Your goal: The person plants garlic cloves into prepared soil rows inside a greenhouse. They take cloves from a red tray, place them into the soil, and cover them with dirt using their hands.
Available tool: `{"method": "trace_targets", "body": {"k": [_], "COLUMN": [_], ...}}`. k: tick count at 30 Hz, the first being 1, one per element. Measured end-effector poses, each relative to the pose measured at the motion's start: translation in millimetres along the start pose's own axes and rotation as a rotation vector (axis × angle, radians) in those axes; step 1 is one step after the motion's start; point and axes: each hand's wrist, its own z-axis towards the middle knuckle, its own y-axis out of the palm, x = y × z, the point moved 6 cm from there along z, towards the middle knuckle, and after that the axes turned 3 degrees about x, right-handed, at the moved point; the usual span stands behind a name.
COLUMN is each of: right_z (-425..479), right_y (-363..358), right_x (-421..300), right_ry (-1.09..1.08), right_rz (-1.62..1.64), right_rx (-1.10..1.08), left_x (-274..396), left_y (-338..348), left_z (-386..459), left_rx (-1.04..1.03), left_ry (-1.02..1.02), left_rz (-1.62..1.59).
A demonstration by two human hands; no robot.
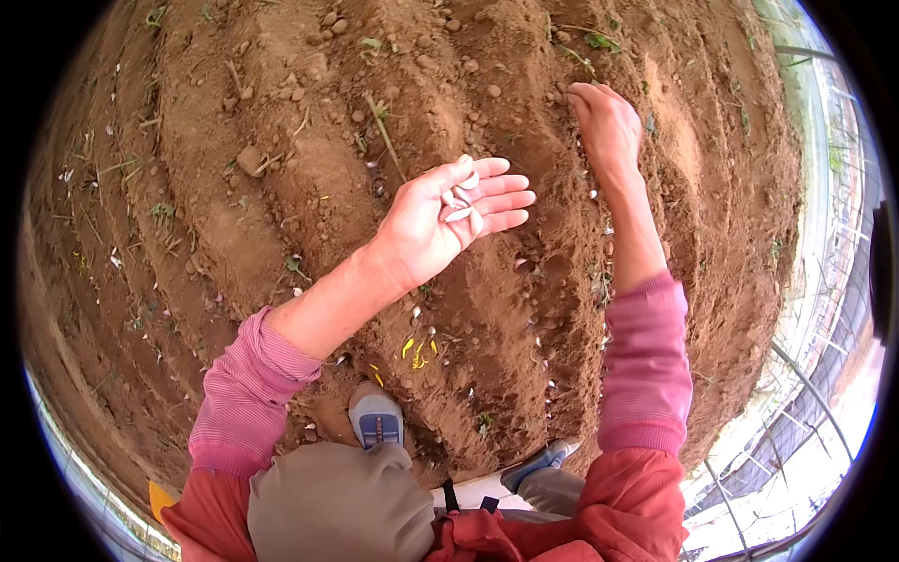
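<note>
My left hand (449, 211) is palm up in the middle of the view, fingers extended, with several pale garlic cloves (460, 199) resting on the palm and fingers. Up and to the right, my right hand (607, 126) reaches down to the brown soil, its fingers drawn together at the fingertips; whether anything is between them cannot be seen. Below the right hand, white cloves (593, 194) lie in a furrow along the forearm. Another clove (520, 263) sits in a shallow hollow of the soil below my left hand's fingers.
Ridged soil (295, 175) holds small stones, a dry stem (385, 133) and scattered green weeds. Yellow petals (419, 355) lie near my shoe (378, 420); my other shoe (539, 464) is at the lower right. A wire mesh and curved rods stand along the right edge.
</note>
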Motion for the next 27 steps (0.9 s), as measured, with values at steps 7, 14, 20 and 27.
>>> {"method": "trace_targets", "body": {"k": [7, 14, 20, 27], "right_z": [-75.6, -87.2, -38.8, -18.0], "right_y": [-58.5, -55.4, -17.8, 16.8], "right_x": [-127.1, -107.8, -107.9, -120.2], "right_ry": [-0.227, -0.113, -0.275, -0.365], "right_rz": [0.474, 0.598, 0.134, -0.121], "right_rx": [-0.229, -0.194, -0.206, -0.207], "left_x": [-21.6, -43.9, -40.3, -12.2], "left_y": [-13.8, -21.7, -21.9, -19.2], "left_z": [-3.1, -26.2, -52.7, -52.4], "left_rx": [-0.097, -0.114, 0.020, 0.065], "left_ry": [-0.053, -0.161, -0.159, -0.027], "left_rz": [-0.015, -0.066, -0.019, -0.025]}}
